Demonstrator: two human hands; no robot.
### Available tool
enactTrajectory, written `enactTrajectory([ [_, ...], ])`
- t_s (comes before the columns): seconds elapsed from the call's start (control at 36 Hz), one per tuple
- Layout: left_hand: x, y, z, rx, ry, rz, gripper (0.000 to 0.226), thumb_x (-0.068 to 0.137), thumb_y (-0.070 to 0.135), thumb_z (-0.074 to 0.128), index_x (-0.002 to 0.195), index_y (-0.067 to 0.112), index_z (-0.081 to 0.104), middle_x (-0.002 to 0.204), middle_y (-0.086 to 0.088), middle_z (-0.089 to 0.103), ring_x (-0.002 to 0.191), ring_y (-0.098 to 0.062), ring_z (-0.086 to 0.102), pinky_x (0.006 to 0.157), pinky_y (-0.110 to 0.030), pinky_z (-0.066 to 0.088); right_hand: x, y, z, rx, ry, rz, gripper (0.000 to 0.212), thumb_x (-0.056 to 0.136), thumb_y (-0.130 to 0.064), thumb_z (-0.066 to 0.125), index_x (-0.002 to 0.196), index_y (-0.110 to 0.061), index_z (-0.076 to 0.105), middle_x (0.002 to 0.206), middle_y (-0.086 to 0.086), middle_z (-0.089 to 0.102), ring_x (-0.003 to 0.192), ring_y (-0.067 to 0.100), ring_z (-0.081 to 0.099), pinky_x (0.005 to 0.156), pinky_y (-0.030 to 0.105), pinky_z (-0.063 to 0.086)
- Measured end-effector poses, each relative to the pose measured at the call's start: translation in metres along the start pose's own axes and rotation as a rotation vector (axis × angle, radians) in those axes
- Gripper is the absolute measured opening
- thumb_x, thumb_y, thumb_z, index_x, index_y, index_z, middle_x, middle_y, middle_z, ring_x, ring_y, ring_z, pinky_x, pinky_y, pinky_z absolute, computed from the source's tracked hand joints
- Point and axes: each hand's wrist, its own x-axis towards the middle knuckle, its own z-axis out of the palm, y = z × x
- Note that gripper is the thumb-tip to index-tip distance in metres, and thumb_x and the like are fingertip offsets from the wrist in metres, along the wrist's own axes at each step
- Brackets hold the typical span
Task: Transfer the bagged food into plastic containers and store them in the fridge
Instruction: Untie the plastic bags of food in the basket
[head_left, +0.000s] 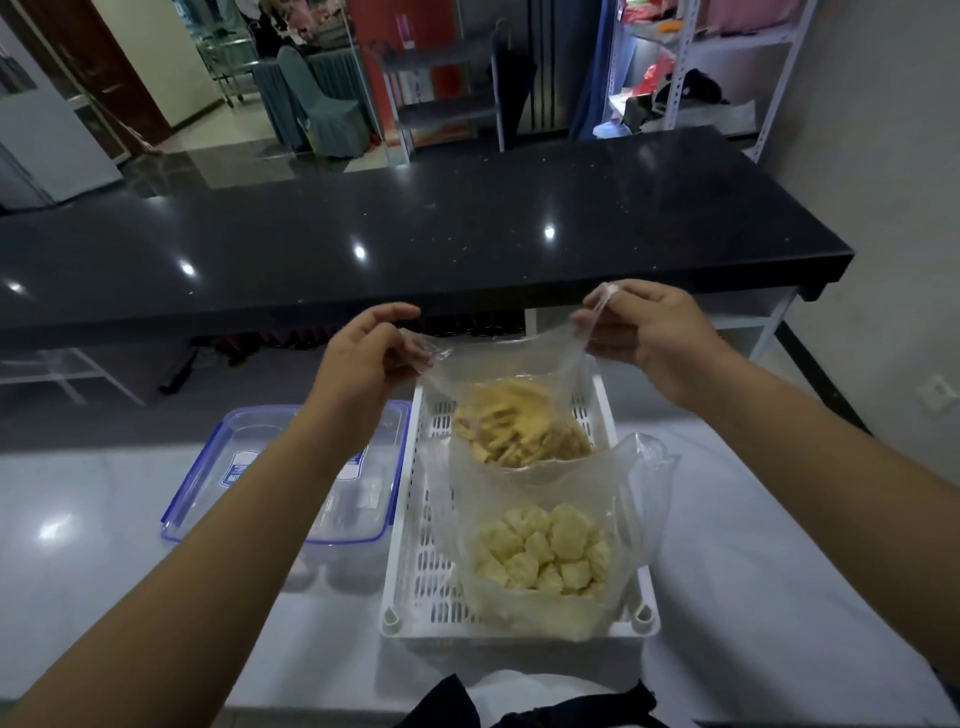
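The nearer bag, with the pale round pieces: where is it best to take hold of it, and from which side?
Probably at the loose, crumpled top of the nearer bag, which stands up at its far right corner, coming from above. The pieces sit low in it, and the white basket walls block a grip from the side.

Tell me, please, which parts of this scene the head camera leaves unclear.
- Plastic container: the left forearm crosses it; its label is too blurred to read.
- Nearer bag: its bottom sits behind the white basket wall.
- Left hand fingers: curled behind the farther bag edge.
- Dark item at the bottom edge: cut off, unidentifiable.
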Motion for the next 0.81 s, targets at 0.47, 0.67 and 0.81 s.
enactTrajectory([
  [0.47, 0.031, 0.047, 0.031, -0.292, -0.254, -0.261, 0.062, 0.095, 0.062, 0.045, 0.136, 0.017, 0.057, 0.134, -0.023, 0.059, 0.103, -0.037, 0.072, 0.077, -0.045, 0.06, 0.034, -0.061, -0.006, 0.383, -0.196, 0.257, 0.061, 0.09, -0.059, 0.052, 0.136, -0.02, 0.057, 0.134, 0.027, 0.059, 0.111, 0.046, 0.066, 0.093, 0.062, 0.05],
  [0.67, 0.034, 0.03, 0.025, -0.257, -0.229, -0.299, 0.064, 0.095, 0.064, 0.045, 0.134, 0.017, 0.061, 0.134, -0.02, 0.061, 0.11, -0.041, 0.069, 0.085, -0.048, 0.059, 0.03, -0.036, -0.02, 0.283, -0.113, 0.294, 0.059, 0.088, -0.06, 0.054, 0.13, -0.018, 0.064, 0.128, 0.022, 0.066, 0.111, 0.043, 0.067, 0.092, 0.057, 0.053],
  [0.81, 0.025, 0.043, 0.025, 0.104, -0.177, -0.253, 0.064, 0.096, 0.069, 0.036, 0.129, 0.021, 0.064, 0.122, -0.016, 0.07, 0.104, -0.035, 0.072, 0.091, -0.049, 0.057, 0.02, -0.048, -0.014, -0.113, -0.068, 0.215, 0.052, 0.086, -0.064, 0.052, 0.121, -0.029, 0.069, 0.124, 0.01, 0.068, 0.112, 0.032, 0.066, 0.095, 0.051, 0.051],
])
